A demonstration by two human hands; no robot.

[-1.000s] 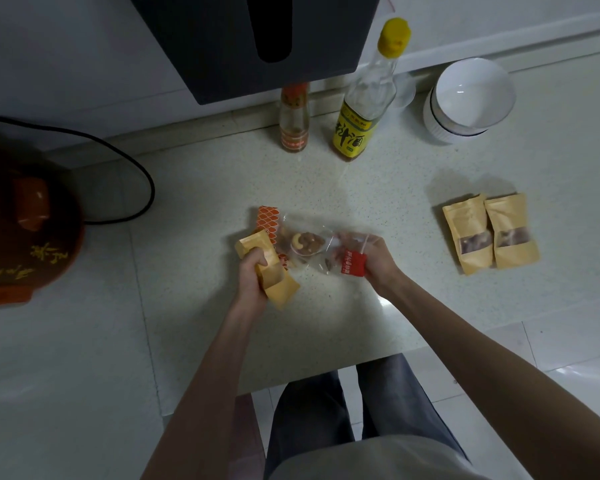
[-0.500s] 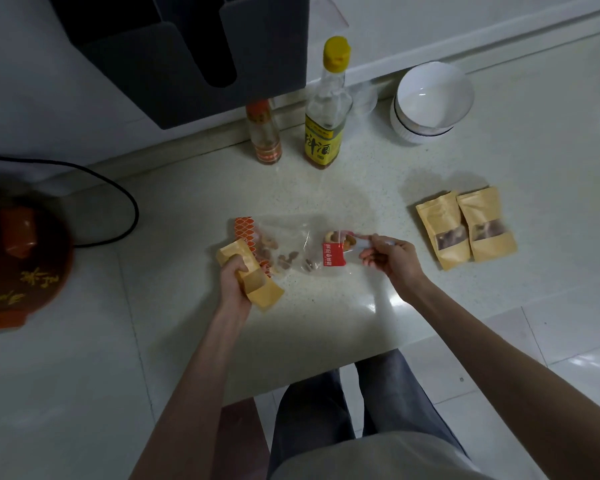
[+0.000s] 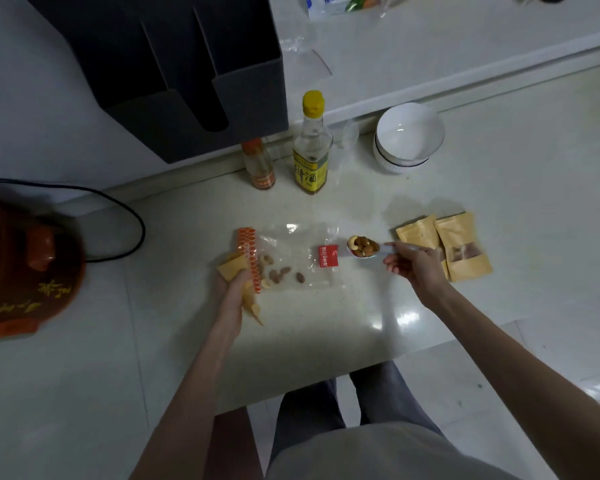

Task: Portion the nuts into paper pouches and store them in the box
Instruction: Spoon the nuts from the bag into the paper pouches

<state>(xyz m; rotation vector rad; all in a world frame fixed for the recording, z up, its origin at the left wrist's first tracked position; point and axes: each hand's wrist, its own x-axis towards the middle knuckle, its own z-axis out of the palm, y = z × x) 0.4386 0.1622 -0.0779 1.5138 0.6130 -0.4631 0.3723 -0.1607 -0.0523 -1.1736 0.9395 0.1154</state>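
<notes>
A clear plastic nut bag (image 3: 291,258) with an orange end and a red label lies flat on the counter, a few nuts left inside. My left hand (image 3: 232,289) grips a yellow paper pouch (image 3: 238,271) at the bag's left end. My right hand (image 3: 413,265) holds a small spoon (image 3: 362,247) heaped with nuts, just right of the bag's mouth. Two filled paper pouches (image 3: 465,251) with small windows lie side by side behind my right hand. The dark box (image 3: 194,81) stands at the back against the wall.
Two bottles (image 3: 310,157) stand at the back of the counter (image 3: 326,323). Stacked white bowls (image 3: 407,140) sit to their right. A brown-orange cooker (image 3: 21,268) with a black cord occupies the left. The counter's front edge runs just above my knees.
My right hand has drawn the spoon out of the bag to the right, now loaded with nuts. The left hand keeps its hold on the pouch. The camera has tilted up a little.
</notes>
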